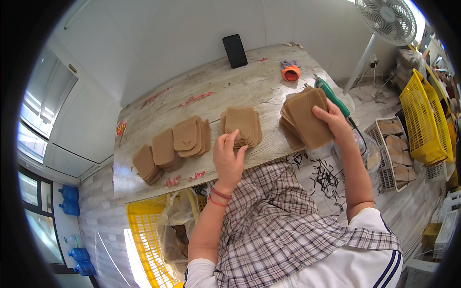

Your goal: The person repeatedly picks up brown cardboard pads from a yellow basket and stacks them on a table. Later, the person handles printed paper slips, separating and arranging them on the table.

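Observation:
My right hand (335, 121) is closed on the right edge of a thick bundle of brown mesh pieces (307, 117), thumb on top. More pieces fan out under its left side. At the table's front edge, my left hand (228, 159) touches the near edge of another brown stack (241, 121). Its index finger rests on the layers and its thumb stands apart below, with no piece visibly gripped. Farther left stand three more brown stacks, the nearest a notched-looking stack (189, 137), then a middle stack (165, 148) and an end stack (146, 162).
On the worn table (158, 115) are a dark phone-like slab (235, 51), an orange roll (290, 72) and a green corded tool (331, 96). A yellow crate (144, 240) stands below left. White baskets (391, 153), a yellow basket (425, 117) and a fan (386, 19) are at right.

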{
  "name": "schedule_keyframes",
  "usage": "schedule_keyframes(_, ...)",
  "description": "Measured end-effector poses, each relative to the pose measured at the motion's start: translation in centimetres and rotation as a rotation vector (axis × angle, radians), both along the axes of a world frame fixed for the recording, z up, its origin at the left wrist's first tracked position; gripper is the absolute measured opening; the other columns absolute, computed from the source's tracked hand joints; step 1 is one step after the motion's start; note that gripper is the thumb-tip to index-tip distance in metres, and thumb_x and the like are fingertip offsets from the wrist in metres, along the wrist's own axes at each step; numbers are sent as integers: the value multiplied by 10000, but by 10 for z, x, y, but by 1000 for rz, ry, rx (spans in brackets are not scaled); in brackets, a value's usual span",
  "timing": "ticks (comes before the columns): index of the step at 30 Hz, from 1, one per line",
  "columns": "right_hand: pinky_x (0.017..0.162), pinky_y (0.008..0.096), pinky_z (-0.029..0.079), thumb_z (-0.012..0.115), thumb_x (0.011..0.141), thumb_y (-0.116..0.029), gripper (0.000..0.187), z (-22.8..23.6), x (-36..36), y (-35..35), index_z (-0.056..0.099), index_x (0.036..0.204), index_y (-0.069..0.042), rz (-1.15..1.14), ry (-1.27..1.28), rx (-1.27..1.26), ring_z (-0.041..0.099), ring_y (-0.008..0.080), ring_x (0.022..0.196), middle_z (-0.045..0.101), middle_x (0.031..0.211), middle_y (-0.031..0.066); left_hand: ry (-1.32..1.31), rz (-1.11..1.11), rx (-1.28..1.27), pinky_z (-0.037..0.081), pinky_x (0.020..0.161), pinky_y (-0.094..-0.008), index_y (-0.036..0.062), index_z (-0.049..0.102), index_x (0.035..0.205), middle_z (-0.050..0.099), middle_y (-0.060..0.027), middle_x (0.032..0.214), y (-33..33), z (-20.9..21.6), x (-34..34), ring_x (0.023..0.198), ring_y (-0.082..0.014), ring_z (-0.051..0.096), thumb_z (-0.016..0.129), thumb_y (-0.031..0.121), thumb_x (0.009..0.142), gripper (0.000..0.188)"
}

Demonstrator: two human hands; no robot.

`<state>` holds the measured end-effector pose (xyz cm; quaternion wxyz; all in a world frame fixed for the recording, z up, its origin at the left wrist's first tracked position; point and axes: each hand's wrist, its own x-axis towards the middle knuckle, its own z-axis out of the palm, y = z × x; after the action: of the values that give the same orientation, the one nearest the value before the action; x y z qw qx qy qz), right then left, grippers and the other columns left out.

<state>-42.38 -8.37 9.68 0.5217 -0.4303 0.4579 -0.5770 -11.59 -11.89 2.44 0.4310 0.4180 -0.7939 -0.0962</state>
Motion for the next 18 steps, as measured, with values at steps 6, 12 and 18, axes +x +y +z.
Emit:
schedule_keyframes(6, 916, 368, 473, 740, 784, -471, 747, -83, -74, -76, 506, 1330, -18, -93, 849, 375, 594, 227, 1069, 626, 1164, 131, -142, -68, 103, 468, 790, -426, 58, 624, 1108, 504, -119, 1004, -35, -21, -21, 921, -323, 555, 742, 92, 735, 393)
schedule_keyframes(12, 919, 326, 469, 783, 731, -476, 847, -97, -14, -76, 475, 1303, 68, -177, 471, 284, 612, 242, 1051, 623, 1161, 176, 32, -51, 75, 492, 675, -368, 26, 625, 937, 588, -108, 880, -38, -39, -5, 749, -296, 598, 664, 13, 781, 161)
schedule_keyframes(18, 920, 323, 472, 780, 740, -463, 857, -96, 39, -95, 460, 1300, 101, -267, 504, 233, 618, 260, 1057, 620, 1168, 209, 269, -10, 300, 486, 657, -343, 9, 627, 876, 588, -113, 835, -13, -34, 10, 757, -264, 621, 626, -11, 807, 72)
